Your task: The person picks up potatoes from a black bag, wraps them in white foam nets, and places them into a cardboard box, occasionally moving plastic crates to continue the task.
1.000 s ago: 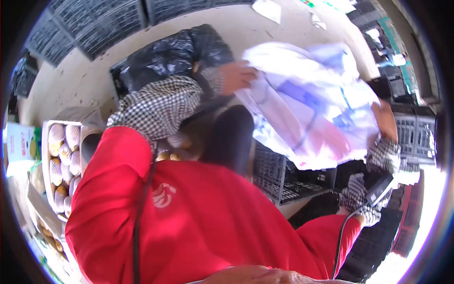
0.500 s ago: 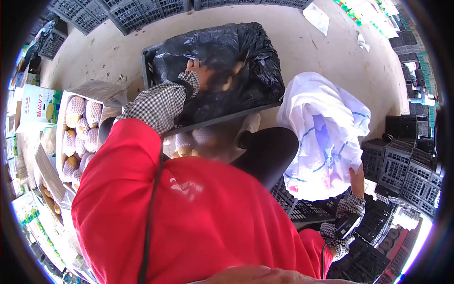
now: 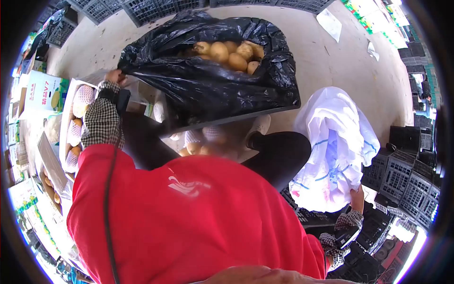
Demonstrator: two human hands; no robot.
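Observation:
My left hand (image 3: 116,77) is closed on the edge of a black plastic bag (image 3: 189,92) and stretches it out to the left. The bag lines a crate, whose dark rim (image 3: 227,120) shows along the near side. Through the bag's mouth several round yellow-brown fruits (image 3: 220,52) are visible. At the right, my right hand (image 3: 358,198) grips the lower edge of a white sack (image 3: 331,142) with blue stripes; some of its fingers are hidden behind the cloth. The sack gapes open, and its contents cannot be made out.
A carton (image 3: 66,128) of fruits in foam nets stands at my left, by a printed box (image 3: 45,97). More netted fruits (image 3: 194,142) lie under the crate's near edge, between my legs. Black crates (image 3: 397,170) are stacked at the right, others (image 3: 156,9) along the far side.
My left hand has moved from on top of the black bag to its left edge and pulled it outward, uncovering the fruits. My right hand still holds the white sack.

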